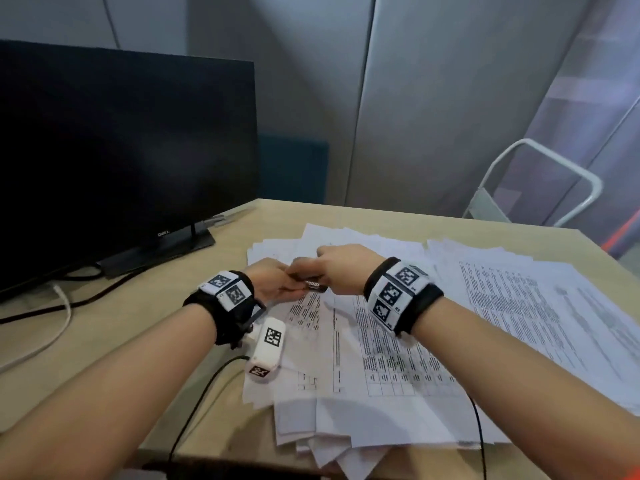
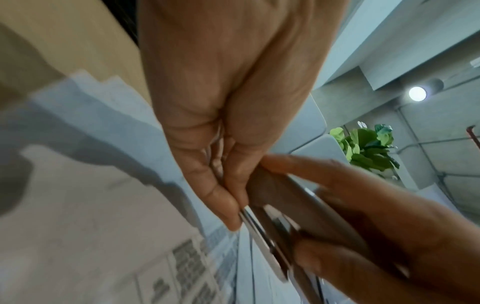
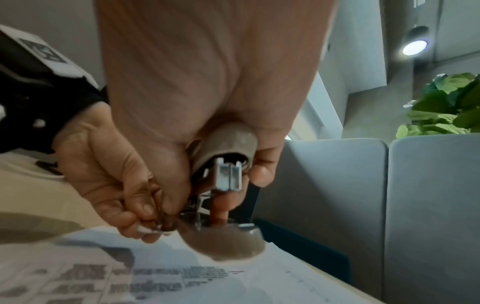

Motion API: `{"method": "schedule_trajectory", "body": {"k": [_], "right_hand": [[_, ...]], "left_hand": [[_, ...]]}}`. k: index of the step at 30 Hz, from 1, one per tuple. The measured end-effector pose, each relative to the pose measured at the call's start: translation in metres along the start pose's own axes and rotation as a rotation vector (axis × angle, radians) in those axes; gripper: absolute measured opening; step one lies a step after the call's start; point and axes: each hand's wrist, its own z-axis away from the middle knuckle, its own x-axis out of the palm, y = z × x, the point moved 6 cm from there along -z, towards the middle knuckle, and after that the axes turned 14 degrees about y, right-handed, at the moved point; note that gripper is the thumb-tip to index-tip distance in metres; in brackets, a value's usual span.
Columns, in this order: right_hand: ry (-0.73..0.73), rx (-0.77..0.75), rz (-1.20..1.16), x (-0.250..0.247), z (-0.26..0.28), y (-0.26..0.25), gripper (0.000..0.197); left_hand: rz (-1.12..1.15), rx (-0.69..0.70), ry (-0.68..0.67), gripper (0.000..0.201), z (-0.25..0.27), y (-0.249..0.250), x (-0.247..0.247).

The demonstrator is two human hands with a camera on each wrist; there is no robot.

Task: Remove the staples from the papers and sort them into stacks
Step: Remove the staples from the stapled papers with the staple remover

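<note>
Printed papers (image 1: 374, 344) lie in a loose pile on the wooden table (image 1: 138, 341), with a second spread (image 1: 526, 306) to the right. My right hand (image 1: 332, 268) grips a grey and metal staple remover (image 1: 316, 285) just above the pile. The right wrist view shows the staple remover (image 3: 226, 162) held between thumb and fingers, jaws pointing down. My left hand (image 1: 277, 282) meets it from the left. Its fingertips (image 3: 145, 222) pinch a small dark piece at the jaw tips; it looks like a staple. In the left wrist view my left hand (image 2: 228, 205) presses against the staple remover (image 2: 285, 207).
A dark monitor (image 1: 121, 150) stands at the back left on its base, with cables (image 1: 65, 306) trailing across the table beside it. A white metal frame (image 1: 540, 181) stands beyond the table's far right edge. Papers overhang the near edge (image 1: 346, 455).
</note>
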Motion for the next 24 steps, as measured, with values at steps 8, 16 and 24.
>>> {"method": "schedule_trajectory", "body": {"k": [8, 16, 24], "right_hand": [[0.217, 0.556, -0.626, 0.024, 0.018, 0.055, 0.058], [0.773, 1.254, -1.967, 0.085, 0.087, 0.110, 0.020], [0.882, 1.302, -2.116, 0.080, 0.098, 0.102, 0.017]], "left_hand": [[-0.891, 0.178, 0.516, 0.006, -0.012, 0.011, -0.128], [-1.135, 0.367, 0.342, 0.032, 0.005, 0.024, -0.057], [-0.511, 0.067, 0.100, 0.057, -0.003, 0.004, 0.065]]}}
